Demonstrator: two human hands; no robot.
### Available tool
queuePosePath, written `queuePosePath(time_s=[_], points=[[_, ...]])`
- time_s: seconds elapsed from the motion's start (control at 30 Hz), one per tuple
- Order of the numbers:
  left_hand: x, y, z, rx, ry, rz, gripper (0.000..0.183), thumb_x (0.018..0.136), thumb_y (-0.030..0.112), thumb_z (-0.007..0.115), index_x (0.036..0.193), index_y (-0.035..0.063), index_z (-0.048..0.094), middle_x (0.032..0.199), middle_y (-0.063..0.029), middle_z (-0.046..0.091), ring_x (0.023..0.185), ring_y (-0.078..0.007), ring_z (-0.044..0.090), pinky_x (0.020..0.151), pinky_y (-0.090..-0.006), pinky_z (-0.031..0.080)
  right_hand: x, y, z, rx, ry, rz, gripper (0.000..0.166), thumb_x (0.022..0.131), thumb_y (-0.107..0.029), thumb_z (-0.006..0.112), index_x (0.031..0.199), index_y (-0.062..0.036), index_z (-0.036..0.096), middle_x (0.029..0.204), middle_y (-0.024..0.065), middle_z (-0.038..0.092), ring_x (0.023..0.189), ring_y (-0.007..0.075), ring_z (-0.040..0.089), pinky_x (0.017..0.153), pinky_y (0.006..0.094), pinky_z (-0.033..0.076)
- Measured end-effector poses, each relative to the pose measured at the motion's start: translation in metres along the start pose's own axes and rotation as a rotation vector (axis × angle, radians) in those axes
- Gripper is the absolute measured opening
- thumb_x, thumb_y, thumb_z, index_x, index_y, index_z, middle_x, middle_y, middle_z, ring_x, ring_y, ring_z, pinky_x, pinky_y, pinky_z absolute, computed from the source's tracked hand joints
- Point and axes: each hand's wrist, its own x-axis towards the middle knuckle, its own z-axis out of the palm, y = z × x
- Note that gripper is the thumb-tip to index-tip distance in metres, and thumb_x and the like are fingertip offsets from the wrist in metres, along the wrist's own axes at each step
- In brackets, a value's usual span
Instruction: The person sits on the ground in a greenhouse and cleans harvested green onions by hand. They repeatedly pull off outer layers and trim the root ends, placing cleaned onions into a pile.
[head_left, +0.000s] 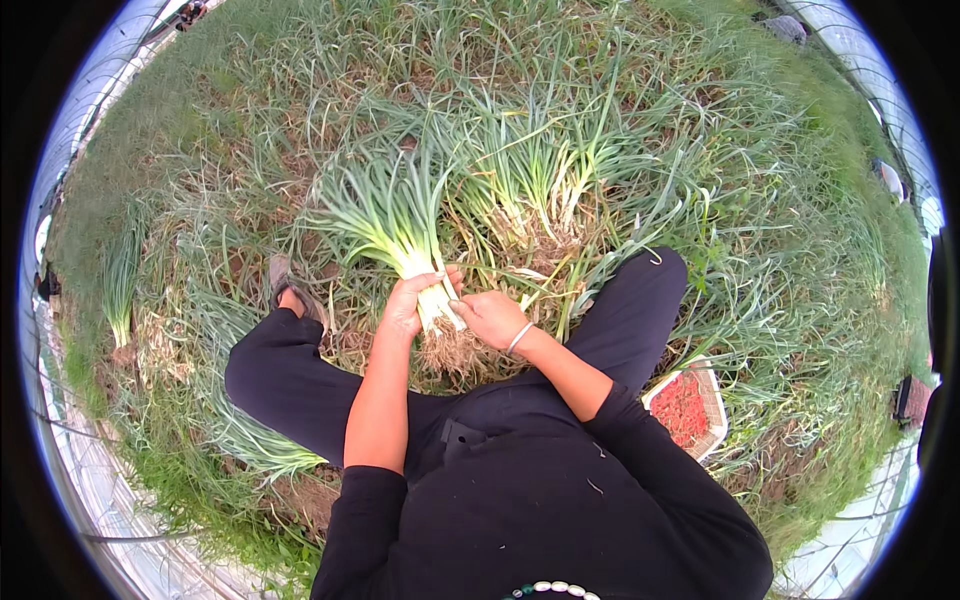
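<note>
A bunch of green onions (409, 244) with white stems and brown, hairy roots is held in front of my lap, its leaves fanning up and to the left. My left hand (409, 300) wraps around the white stems just above the roots. At the right side of the bunch, my right hand (491, 316) pinches a stem near the root end between thumb and fingers. Part of the stems is hidden behind my fingers. Just beyond my hands lies a larger pile of green onions (544, 180), roots towards me.
A pale plastic basket (721, 420) holding red strips or ties stands by my right hip. Other onion bunches lie at the far left (120, 292) and beside my left leg (262, 439). Onion plants and dry leaves cover the ground. Greenhouse walls of plastic film (112, 517) curve around the edges.
</note>
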Motion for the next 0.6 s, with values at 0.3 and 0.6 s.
queuePosePath(time_s=[0.3, 0.6], points=[[0.010, 0.012, -0.001, -0.020, 0.104, 0.234, 0.018, 0.075, -0.005, 0.056, 0.092, -0.0105, 0.056, 0.078, -0.0176, 0.061, 0.071, -0.0272, 0.063, 0.067, -0.0368, 0.054, -0.019, -0.017, -0.051, -0.405, 0.508, -0.130, 0.022, 0.086, -0.023, 0.055, 0.070, -0.0087, 0.059, 0.061, 0.0079, 0.056, 0.057, 0.0274, 0.057, 0.052, 0.0387, 0.045], [0.011, 0.015, 0.007, -0.045, 0.171, 0.231, 0.018, 0.078, -0.007, 0.054, 0.096, -0.0111, 0.053, 0.084, -0.0188, 0.062, 0.077, -0.0280, 0.064, 0.074, -0.0388, 0.055, -0.021, -0.016, -0.075, -0.179, 0.474, -0.134, 0.042, 0.075, -0.026, 0.068, 0.108, -0.0032, 0.057, 0.092, 0.0131, 0.054, 0.089, 0.0317, 0.053, 0.077, 0.0397, 0.044]])
